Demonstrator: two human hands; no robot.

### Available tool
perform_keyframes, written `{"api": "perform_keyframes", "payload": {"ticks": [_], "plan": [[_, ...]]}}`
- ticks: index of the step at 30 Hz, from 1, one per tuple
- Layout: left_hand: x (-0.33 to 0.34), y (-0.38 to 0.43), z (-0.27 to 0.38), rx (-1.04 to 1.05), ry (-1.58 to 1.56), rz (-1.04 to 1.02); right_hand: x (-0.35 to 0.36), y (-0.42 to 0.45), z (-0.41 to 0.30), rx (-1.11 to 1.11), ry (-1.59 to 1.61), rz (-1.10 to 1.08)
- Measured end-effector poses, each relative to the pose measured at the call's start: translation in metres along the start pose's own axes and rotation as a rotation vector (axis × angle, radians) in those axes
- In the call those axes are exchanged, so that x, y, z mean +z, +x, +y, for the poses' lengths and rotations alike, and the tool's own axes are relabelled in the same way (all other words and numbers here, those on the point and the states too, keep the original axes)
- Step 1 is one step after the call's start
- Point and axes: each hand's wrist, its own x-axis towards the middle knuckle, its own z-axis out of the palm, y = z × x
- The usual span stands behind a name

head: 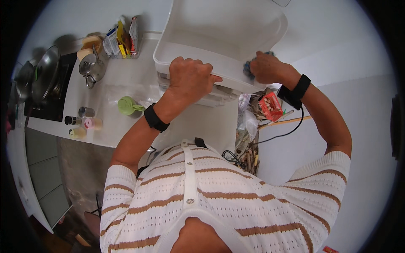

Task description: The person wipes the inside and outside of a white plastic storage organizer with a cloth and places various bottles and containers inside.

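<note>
A large white plastic cabinet (202,53), with an open-topped compartment, stands on the white counter before me. My left hand (191,77) grips its near rim, knuckles up, thumb pointing right. My right hand (267,68) is closed on a blue-grey cloth or scrubber (248,69) at the compartment's right front corner; the bunched material shows on both sides of my fingers. Translucent drawers (163,79) show beneath the rim, partly hidden by my left hand. Black bands circle both wrists.
On the counter (208,126) at left stand a green lidded jug (126,105), several small jars (86,112), a steel kettle (92,67) and a rack of packets (121,41). Pans (46,74) sit on a black hob (63,91). A red basket (271,107), plastic bags and a black cable lie right.
</note>
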Motion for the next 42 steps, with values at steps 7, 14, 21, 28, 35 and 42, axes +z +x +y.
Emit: {"api": "perform_keyframes", "payload": {"ticks": [7,14,21,28,35,42], "plan": [[0.009,0.011,0.027,0.181,-0.137,-0.014,-0.004,0.062,0.044,-0.191,0.047,-0.007],[0.031,0.003,0.032,0.124,-0.122,-0.069,0.044,0.093,0.024,-0.051,-0.228,-0.44],[0.034,0.004,0.03,0.09,-0.131,0.0,0.052,0.116,0.009,-0.059,-0.147,-0.482],[0.038,0.007,0.032,0.085,-0.174,0.076,0.039,0.106,0.01,0.105,0.468,-0.784],[0.04,0.007,0.033,0.148,-0.191,0.098,0.063,0.138,0.02,-0.073,0.879,-0.657],[0.045,0.004,0.028,0.17,-0.195,0.171,0.003,0.205,-0.066,-0.212,1.588,-0.364]]}}
